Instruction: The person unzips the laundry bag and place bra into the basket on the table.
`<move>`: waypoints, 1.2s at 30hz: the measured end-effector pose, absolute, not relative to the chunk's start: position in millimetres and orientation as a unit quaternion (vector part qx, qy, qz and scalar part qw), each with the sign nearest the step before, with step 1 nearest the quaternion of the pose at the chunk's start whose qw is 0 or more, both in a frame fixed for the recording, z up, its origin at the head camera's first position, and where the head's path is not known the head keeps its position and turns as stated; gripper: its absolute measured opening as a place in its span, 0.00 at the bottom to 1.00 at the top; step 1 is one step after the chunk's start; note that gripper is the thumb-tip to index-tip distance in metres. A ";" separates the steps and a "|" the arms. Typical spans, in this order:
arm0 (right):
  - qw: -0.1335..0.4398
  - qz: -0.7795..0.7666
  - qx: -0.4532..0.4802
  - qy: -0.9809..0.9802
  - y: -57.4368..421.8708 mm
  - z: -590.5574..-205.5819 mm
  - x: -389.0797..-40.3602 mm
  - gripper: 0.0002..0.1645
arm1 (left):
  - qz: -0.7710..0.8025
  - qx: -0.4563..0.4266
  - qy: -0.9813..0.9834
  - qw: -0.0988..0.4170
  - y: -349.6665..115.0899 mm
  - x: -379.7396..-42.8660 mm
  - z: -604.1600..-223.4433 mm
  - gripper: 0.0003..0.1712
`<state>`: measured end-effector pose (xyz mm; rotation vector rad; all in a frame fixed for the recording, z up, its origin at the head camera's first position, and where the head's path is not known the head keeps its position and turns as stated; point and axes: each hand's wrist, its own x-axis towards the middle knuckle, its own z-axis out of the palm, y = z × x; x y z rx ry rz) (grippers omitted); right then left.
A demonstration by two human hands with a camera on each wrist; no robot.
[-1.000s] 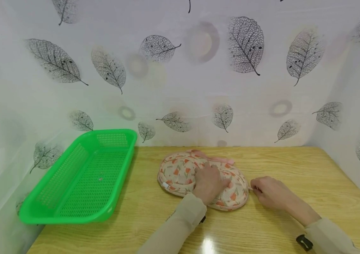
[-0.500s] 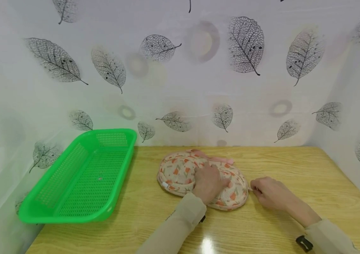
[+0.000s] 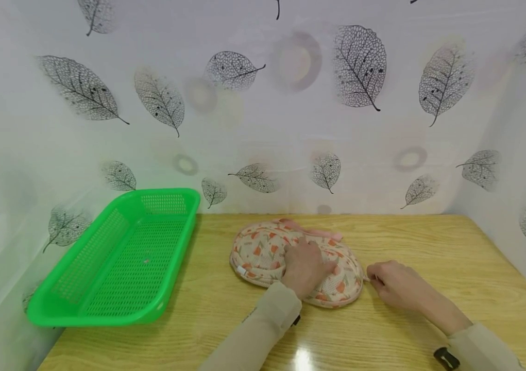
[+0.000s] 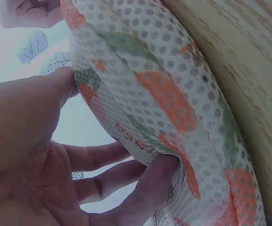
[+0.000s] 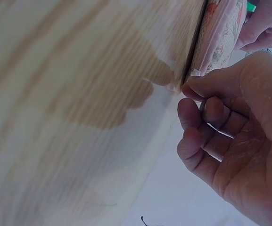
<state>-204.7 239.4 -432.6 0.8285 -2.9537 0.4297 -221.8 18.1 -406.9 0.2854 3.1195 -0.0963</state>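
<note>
A padded mesh laundry bag (image 3: 263, 248), cream with orange and green printed motifs, lies on the wooden table, its two rounded ends bulging. My left hand (image 3: 306, 265) rests on its middle, fingertips at the dip between the bulges and thumb spread to the right. The left wrist view has these fingers (image 4: 161, 167) denting the mesh. At the bag's right end, my right hand (image 3: 394, 286) pinches a small pale tab (image 3: 366, 278) between thumb and forefinger; the other fingers (image 5: 190, 141) are curled.
A green perforated plastic basket (image 3: 128, 268) stands at the left. A pink strap (image 3: 323, 234) lies along the bag's back edge, and a white label (image 3: 241, 270) is on its front left. A leaf-printed curtain (image 3: 253, 123) hangs behind the table (image 3: 429, 237).
Almost nothing differs: my right hand has shifted very slightly to the right and toward me. My left hand and the bag stay in place.
</note>
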 end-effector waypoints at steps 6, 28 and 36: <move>0.020 0.141 0.265 -0.954 239.7 -433.6 -202.5 0.20 | -0.043 0.090 0.995 0.003 18.7 -221.5 -407.8 0.39; 0.024 0.148 0.275 -0.950 240.5 -433.5 -199.6 0.19 | -0.034 0.086 0.996 0.004 18.3 -221.8 -409.5 0.39; 0.029 0.151 0.283 -0.947 241.4 -435.1 -199.5 0.19 | -0.038 0.090 0.995 -0.001 17.9 -221.3 -409.7 0.39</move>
